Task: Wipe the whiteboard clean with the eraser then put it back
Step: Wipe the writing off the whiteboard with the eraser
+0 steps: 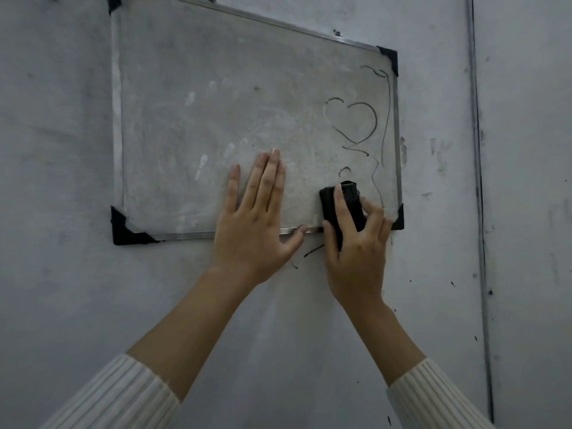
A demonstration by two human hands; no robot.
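Right hand (pixel 356 252) gripped the black eraser (pixel 353 209), fingers curled round it, pressing it to the whiteboard (pixel 201 103) near its lower right corner, long axis pointing up the frame. Unwiped marker lines, a heart (pixel 351 122) among them, lay just above and right of the eraser. Left hand (pixel 253 221) rested flat, fingers straight, on the board's lower middle. A scuffed grey wall (pixel 526 181) surrounded the board.

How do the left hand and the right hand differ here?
The left hand lies flat and open on the whiteboard, holding nothing; the right hand grips the black eraser. The left hand sits bottom-middle; the right hand near the bottom right corner. Both cross the lower frame.
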